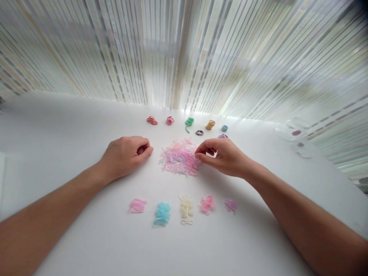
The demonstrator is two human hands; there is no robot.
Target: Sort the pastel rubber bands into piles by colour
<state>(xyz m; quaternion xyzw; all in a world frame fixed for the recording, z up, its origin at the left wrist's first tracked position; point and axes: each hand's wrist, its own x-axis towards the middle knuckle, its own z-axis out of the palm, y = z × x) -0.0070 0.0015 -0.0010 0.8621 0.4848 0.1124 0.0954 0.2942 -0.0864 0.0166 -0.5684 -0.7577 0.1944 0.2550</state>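
A mixed pile of small pastel rubber bands (pixel 179 158), mostly pink and lilac, lies mid-table. My right hand (pixel 220 155) is at its right edge, thumb and forefinger tips pinched together; whatever is between them is too small to make out. Left of the pile, apart from it, my left hand (pixel 128 157) rests on the table with fingers curled in and nothing visible in it. Nearer me lie sorted heaps in a row: pink bands (pixel 137 205), turquoise bands (pixel 162 214), cream bands (pixel 186 208), deeper pink bands (pixel 207 204) and purple bands (pixel 230 205).
Behind the pile stand coiled ties: red (pixel 152 120), pink (pixel 170 120), green (pixel 189 122), tan (pixel 210 125) and blue (pixel 224 128). A dark multicoloured ring (pixel 199 133) and a purple coil (pixel 222 136) lie nearby. Striped string curtains (pixel 161 53) hang along the white table's (pixel 115 237) far edge.
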